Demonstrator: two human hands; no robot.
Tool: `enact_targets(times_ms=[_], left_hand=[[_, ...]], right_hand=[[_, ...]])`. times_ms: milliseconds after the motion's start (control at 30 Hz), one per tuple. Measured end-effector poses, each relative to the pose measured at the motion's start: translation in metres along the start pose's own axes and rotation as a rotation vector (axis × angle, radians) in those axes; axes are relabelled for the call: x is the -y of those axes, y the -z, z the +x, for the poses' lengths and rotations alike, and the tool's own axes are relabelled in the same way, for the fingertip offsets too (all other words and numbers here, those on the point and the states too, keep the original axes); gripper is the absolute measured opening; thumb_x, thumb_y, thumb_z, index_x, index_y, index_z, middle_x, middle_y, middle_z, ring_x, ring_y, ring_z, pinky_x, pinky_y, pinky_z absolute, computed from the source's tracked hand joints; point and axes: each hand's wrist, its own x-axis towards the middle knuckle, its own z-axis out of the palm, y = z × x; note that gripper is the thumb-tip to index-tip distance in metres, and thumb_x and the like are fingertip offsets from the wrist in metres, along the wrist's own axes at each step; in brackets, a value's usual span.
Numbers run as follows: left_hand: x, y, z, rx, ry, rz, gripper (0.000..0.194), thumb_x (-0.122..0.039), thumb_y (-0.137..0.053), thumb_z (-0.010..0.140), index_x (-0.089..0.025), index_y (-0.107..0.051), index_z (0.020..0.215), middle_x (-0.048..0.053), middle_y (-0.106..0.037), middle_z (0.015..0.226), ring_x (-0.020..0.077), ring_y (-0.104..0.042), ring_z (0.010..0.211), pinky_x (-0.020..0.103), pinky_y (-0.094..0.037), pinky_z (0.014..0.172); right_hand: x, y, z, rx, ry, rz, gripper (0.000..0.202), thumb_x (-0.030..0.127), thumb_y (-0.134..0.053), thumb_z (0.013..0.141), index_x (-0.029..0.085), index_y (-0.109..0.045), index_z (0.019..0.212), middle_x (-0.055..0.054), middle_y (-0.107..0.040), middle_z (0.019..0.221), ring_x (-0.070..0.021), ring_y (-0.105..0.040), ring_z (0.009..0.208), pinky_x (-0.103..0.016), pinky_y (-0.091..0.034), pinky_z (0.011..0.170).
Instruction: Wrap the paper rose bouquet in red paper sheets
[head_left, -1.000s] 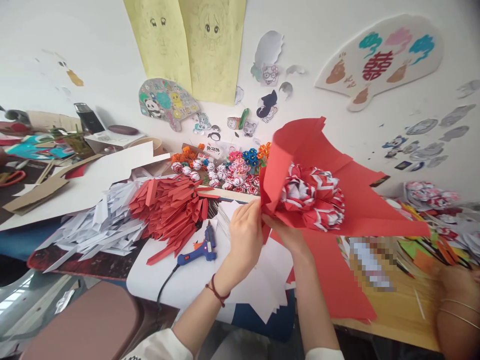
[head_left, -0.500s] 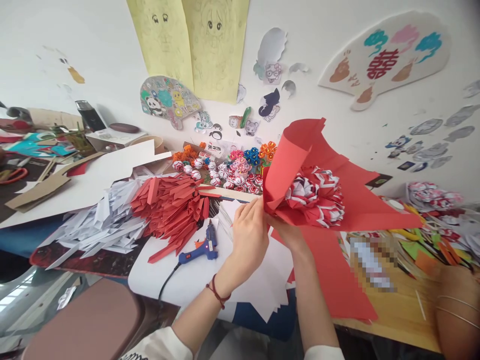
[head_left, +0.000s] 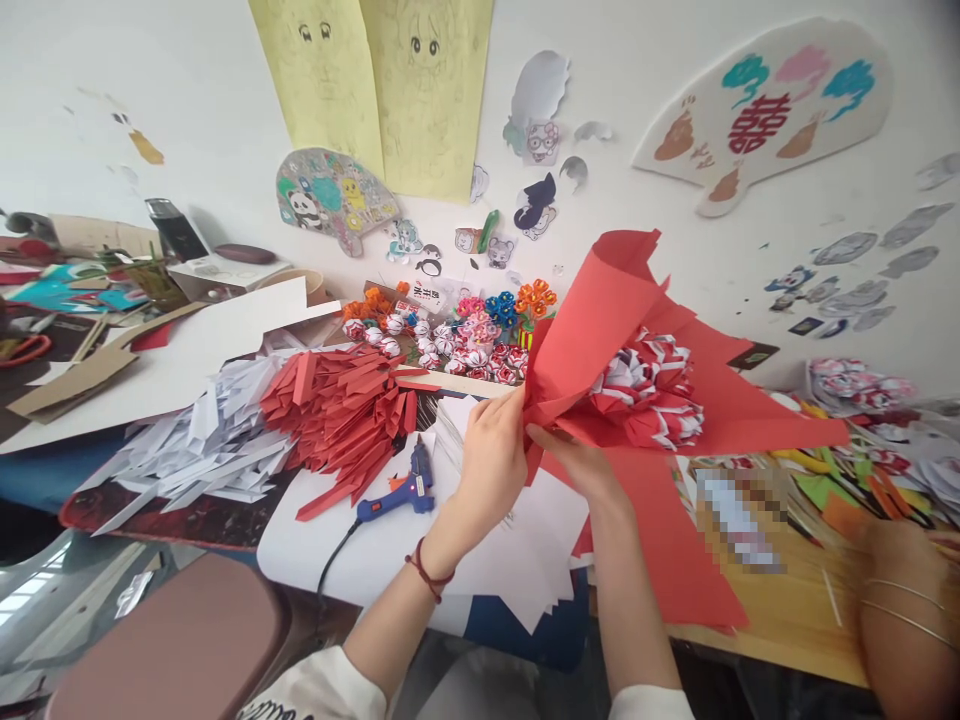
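Note:
A paper flower bouquet (head_left: 651, 385) with red-and-white blooms lies tilted to the right inside red wrapping paper (head_left: 589, 300). My left hand (head_left: 491, 455) is closed around the gathered base of the wrap, fingers curled over its left side. Under the wrap, my right hand (head_left: 581, 462) grips the lower side near the same base, its fingers partly hidden by the red paper. Below and left of my hands, a blue hot glue gun (head_left: 401, 497) rests on white paper. Flat red sheets (head_left: 660, 545) lie under the bouquet.
Folded red paper strips (head_left: 345, 410) and white paper strips (head_left: 202, 435) are heaped at left. Small paper flowers (head_left: 457, 345) stand along the wall. Another person's hand (head_left: 904, 575) with bracelets is at the right edge. A brown stool (head_left: 172, 650) stands at lower left.
The bouquet has shifted slightly right within my hands' grip, and the left flap of the wrap leans further over the flowers. The other person's hand has moved slightly left.

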Motion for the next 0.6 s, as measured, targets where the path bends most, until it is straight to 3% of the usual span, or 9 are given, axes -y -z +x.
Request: enact_targets(times_ms=[100,167,300,433,600], left_hand=[[-0.001,0.002,0.000,0.016,0.018,0.011,0.030,-0.008,-0.033,0.092,-0.019,-0.056,0.107,0.004,-0.066,0.088,0.0188,-0.059,0.081,0.033,-0.041,0.084],[-0.002,0.001,-0.002,0.012,0.024,0.026,0.026,-0.008,-0.034,0.092,-0.019,-0.055,0.102,0.004,-0.066,0.087,0.0184,-0.058,0.079,0.033,-0.041,0.083],[-0.003,-0.006,-0.007,-0.013,0.031,0.052,0.030,-0.005,-0.034,0.091,-0.018,-0.054,0.108,0.006,-0.066,0.104,0.0192,-0.059,0.096,0.032,-0.041,0.085],[-0.006,-0.014,-0.012,-0.039,0.026,0.095,0.043,-0.002,-0.033,0.090,-0.019,-0.047,0.126,0.010,-0.060,0.125,0.0210,-0.054,0.115,0.036,-0.041,0.093],[-0.006,-0.020,-0.018,-0.051,-0.031,0.137,0.051,-0.008,-0.033,0.093,-0.018,-0.032,0.143,0.014,-0.046,0.145,0.0235,-0.042,0.134,0.042,-0.035,0.106]], right_hand=[[-0.001,0.002,0.001,0.052,0.038,-0.012,0.031,0.042,-0.078,0.071,0.026,-0.071,0.098,-0.001,-0.072,0.109,-0.0278,-0.063,0.110,-0.044,-0.048,0.100],[-0.001,0.002,0.001,0.061,0.053,-0.042,0.033,0.042,-0.076,0.073,0.026,-0.071,0.101,-0.002,-0.071,0.113,-0.0276,-0.061,0.114,-0.044,-0.045,0.104],[-0.001,0.002,-0.001,-0.018,0.069,-0.136,0.043,0.042,-0.074,0.075,0.031,-0.065,0.115,0.001,-0.063,0.128,-0.0262,-0.055,0.124,-0.046,-0.038,0.111],[0.003,0.000,-0.004,-0.125,0.096,-0.228,0.043,0.044,-0.075,0.072,0.029,-0.065,0.112,-0.001,-0.063,0.127,-0.0282,-0.053,0.125,-0.048,-0.036,0.111],[0.009,-0.002,-0.005,-0.087,0.110,-0.096,0.045,0.039,-0.075,0.073,0.026,-0.065,0.115,-0.003,-0.063,0.129,-0.0293,-0.053,0.125,-0.049,-0.038,0.110]])
